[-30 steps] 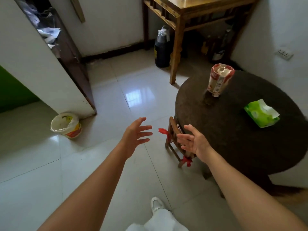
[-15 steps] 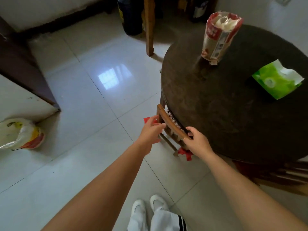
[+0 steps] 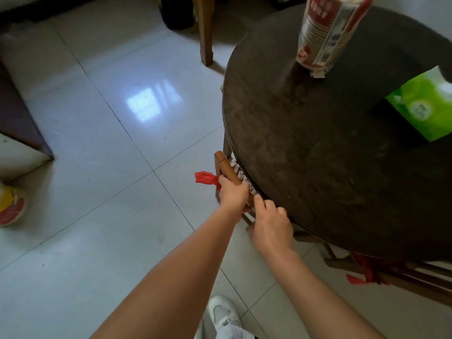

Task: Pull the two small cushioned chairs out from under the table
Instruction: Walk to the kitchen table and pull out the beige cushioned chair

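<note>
The round dark table (image 3: 342, 148) filled the right half of the frame, with a sleeve of paper cups (image 3: 327, 33) standing at its top edge and a green tissue pack (image 3: 425, 106) at the far right; pale floor tiles (image 3: 110, 148) took the left half. Half a second earlier both hands had only just reached the top rail of the near chair (image 3: 228, 171); by this moment they had closed on it — so the reach was over and, in my judgement, the pull on the first chair could begin. That chair sat at the centre of the frame, tucked under the table's left rim, only its wooden rail, a strip of pale woven seat and a red ribbon (image 3: 205, 178) showing outside the edge. The left hand (image 3: 232, 193) was wrapped around the rail just right of the ribbon, fingers curled over the wood. The right hand (image 3: 270, 223) lay directly below and right of it, fingers bent onto the same rail where it vanished beneath the tabletop — its grip looked closed, though the fingertips were partly hidden. The second chair (image 3: 391, 277) lay at the lower right, well apart from both hands, still under the table and untouched.
</note>
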The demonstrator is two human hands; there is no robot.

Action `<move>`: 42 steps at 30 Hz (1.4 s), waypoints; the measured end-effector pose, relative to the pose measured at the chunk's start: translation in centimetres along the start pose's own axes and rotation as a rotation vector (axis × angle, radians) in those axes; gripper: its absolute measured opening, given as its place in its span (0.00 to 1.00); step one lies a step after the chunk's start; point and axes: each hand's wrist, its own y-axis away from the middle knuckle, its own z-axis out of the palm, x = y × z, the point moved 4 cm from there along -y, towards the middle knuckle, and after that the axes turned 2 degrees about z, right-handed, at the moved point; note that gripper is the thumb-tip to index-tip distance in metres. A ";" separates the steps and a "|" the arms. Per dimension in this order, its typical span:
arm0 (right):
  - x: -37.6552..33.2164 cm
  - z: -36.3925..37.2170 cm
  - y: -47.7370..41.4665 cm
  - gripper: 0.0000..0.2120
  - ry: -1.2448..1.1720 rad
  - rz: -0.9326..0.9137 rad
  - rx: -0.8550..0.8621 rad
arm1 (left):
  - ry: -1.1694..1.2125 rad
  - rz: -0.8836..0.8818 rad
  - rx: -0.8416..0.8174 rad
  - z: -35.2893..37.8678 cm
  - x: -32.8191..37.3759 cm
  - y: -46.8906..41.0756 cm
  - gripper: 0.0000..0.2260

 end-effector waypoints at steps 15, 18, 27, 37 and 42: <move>-1.9 1.7 1.3 0.39 0.077 -0.280 -0.146 | 0.222 0.009 0.023 -4.7 -2.5 1.8 0.22; -3.6 0.6 3.2 0.41 0.007 -0.318 -0.160 | 0.197 0.042 0.033 -7.3 -2.1 3.6 0.20; -11.0 -1.6 10.9 0.44 -0.118 -0.427 -0.241 | 0.075 0.129 0.093 -17.0 -2.0 10.5 0.17; -18.9 -1.5 19.8 0.43 -0.080 -0.627 -0.255 | 0.194 0.100 0.226 -27.9 -7.0 17.2 0.13; -22.9 1.1 24.6 0.49 -0.056 -0.665 -0.332 | 0.238 0.097 0.239 -33.1 -10.9 19.4 0.13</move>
